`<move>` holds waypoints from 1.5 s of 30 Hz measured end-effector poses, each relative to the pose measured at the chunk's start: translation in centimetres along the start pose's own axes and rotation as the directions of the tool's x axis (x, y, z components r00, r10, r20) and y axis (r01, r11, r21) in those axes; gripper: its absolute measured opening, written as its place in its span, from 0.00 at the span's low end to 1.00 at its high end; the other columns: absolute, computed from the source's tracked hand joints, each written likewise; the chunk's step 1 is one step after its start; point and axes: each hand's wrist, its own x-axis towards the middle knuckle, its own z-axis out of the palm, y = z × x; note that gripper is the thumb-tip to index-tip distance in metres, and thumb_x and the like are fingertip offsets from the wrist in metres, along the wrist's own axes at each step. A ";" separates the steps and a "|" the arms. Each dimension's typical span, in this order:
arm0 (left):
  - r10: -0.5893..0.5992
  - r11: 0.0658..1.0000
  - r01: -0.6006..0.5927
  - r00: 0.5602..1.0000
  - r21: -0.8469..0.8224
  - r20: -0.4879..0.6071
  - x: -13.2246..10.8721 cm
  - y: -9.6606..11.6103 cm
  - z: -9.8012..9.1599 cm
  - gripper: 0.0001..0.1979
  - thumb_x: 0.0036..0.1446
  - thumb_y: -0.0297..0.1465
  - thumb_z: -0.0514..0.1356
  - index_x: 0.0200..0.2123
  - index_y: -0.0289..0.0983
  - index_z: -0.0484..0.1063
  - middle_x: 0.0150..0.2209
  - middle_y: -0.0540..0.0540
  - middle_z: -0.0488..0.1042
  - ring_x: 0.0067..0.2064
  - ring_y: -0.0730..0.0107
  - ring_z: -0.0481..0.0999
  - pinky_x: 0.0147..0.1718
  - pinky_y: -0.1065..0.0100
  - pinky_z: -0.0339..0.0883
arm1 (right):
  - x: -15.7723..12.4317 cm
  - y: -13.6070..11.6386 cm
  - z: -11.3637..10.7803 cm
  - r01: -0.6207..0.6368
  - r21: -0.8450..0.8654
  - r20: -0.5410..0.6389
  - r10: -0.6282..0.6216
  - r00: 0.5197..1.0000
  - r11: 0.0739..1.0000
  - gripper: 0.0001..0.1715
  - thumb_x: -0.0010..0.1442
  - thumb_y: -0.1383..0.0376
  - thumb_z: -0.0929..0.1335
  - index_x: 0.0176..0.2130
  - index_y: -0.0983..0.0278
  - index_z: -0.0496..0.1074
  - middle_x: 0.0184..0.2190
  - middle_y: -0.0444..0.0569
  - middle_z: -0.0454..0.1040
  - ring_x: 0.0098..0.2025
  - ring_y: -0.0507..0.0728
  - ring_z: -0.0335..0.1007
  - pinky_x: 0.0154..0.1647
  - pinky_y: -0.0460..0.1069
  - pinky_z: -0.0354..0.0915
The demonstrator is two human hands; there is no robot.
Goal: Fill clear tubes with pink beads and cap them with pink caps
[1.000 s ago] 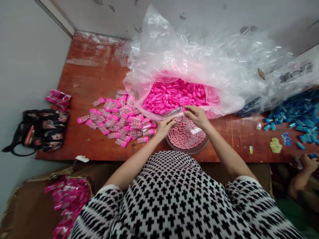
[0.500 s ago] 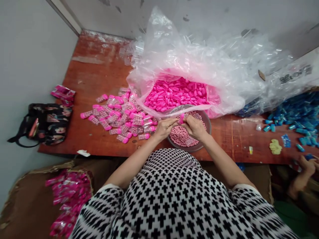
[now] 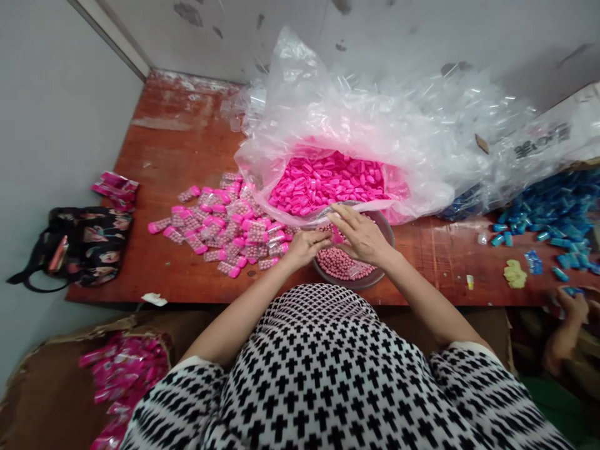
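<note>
Over a grey bowl [image 3: 392, 240] of pink beads [image 3: 344, 261], my left hand [image 3: 305, 247] is closed in a pinch on a small bottle with a pink cap [image 3: 337, 236]. My fingers hide most of the bottle. My right hand [image 3: 363, 237] has its fingers stretched out, with the palm against or just beside the cap; I cannot tell which. A clear plastic piece [image 3: 357, 269] lies on the beads. Just behind the bowl, loose pink caps [image 3: 328, 181] fill an open plastic bag [image 3: 290, 94]. To the left is a pile of bead-filled bottles with pink caps [image 3: 225, 219].
Blue caps [image 3: 553, 206] are heaped at the right, near a yellow crumpled piece [image 3: 515, 274]. A co-worker's hands [image 3: 572, 306] show at the right edge. A black floral bag [image 3: 89, 244] sits left; a box of pink packets [image 3: 129, 369] stands below the table [image 3: 178, 156].
My right hand has gone from gripping around the pink cap to stretched fingers beside it. My left hand keeps its pinch. The whole view has shifted slightly.
</note>
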 end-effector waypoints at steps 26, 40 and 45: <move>-0.487 0.814 0.327 0.834 -0.480 -0.258 -2.9 -3.4 2.8 0.17 0.48 0.38 0.61 0.38 0.33 0.75 0.35 0.45 0.78 0.35 0.66 0.76 0.38 0.65 0.69 | 0.3 -2.8 10.0 -0.369 0.132 0.034 0.368 0.929 0.920 0.43 0.56 0.54 0.66 0.62 0.70 0.49 0.56 0.65 0.61 0.57 0.66 0.59 0.53 0.59 0.63; -0.142 0.943 0.310 0.708 0.124 -0.692 -5.8 -4.6 -6.7 0.18 0.57 0.37 0.59 0.49 0.34 0.70 0.50 0.42 0.73 0.54 0.56 0.70 0.55 0.49 0.61 | -0.2 7.7 9.3 -0.822 -0.164 0.127 0.838 0.531 0.545 0.21 0.58 0.58 0.65 0.46 0.69 0.70 0.42 0.60 0.75 0.44 0.62 0.70 0.42 0.52 0.63; -0.214 0.970 0.244 0.881 0.019 -0.422 -3.6 -2.9 -0.1 0.12 0.57 0.33 0.56 0.42 0.36 0.74 0.43 0.44 0.77 0.45 0.64 0.75 0.48 0.61 0.68 | -1.7 7.6 9.9 -0.707 0.234 0.078 0.712 0.697 0.667 0.15 0.55 0.58 0.66 0.39 0.65 0.71 0.31 0.48 0.74 0.34 0.55 0.68 0.37 0.48 0.62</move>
